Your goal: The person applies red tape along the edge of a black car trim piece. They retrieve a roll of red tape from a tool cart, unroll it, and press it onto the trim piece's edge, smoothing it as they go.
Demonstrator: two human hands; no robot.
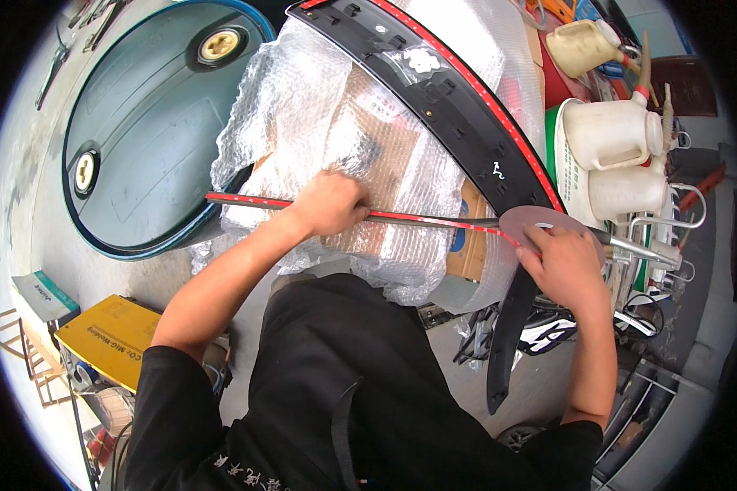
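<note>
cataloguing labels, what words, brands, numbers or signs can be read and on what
I won't copy wording; locations only:
Yellow boxy machine: dark print, legible.
Black cloth garment: white characters, partly creased.
Green-and-white plastic bucket: green characters, too small.
Teal rectangular box: print too blurred.
Black curved plastic trim: white mark, unclear.

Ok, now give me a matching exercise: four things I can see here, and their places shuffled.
1. Flat round mauve roll
2. Narrow dark strip with red backing
3. Large round blue-green drum
4. Yellow flat-topped box

A. Picture's upper left
B. Under the right hand
C. Picture's lower left
D. In the left hand

Pairs: 1-B, 2-D, 3-A, 4-C
</note>
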